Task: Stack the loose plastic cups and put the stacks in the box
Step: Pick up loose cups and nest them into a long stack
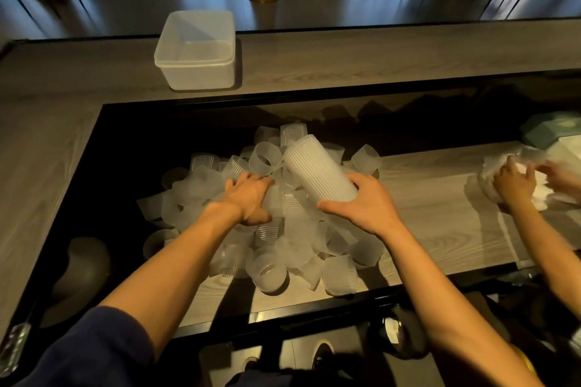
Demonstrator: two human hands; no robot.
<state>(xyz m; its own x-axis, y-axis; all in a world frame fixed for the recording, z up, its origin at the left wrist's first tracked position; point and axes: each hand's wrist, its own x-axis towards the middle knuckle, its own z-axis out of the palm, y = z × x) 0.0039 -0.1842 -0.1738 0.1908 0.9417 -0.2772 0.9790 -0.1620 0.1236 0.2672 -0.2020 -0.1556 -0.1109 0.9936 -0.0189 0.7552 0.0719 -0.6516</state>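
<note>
A heap of loose translucent ribbed plastic cups lies on the lower table surface in front of me. My right hand grips the near end of a long stack of nested cups, which slants up and away over the heap. My left hand reaches palm down into the pile, its fingers spread over the cups; whether it holds one cannot be told. A translucent plastic box with its lid on stands on the raised ledge beyond the pile.
At the right, another person's hands handle crumpled clear plastic wrap beside a green box. A grey curved object sits in the dark gap at the lower left. Chairs and yellow pillars stand on the floor beyond the ledge.
</note>
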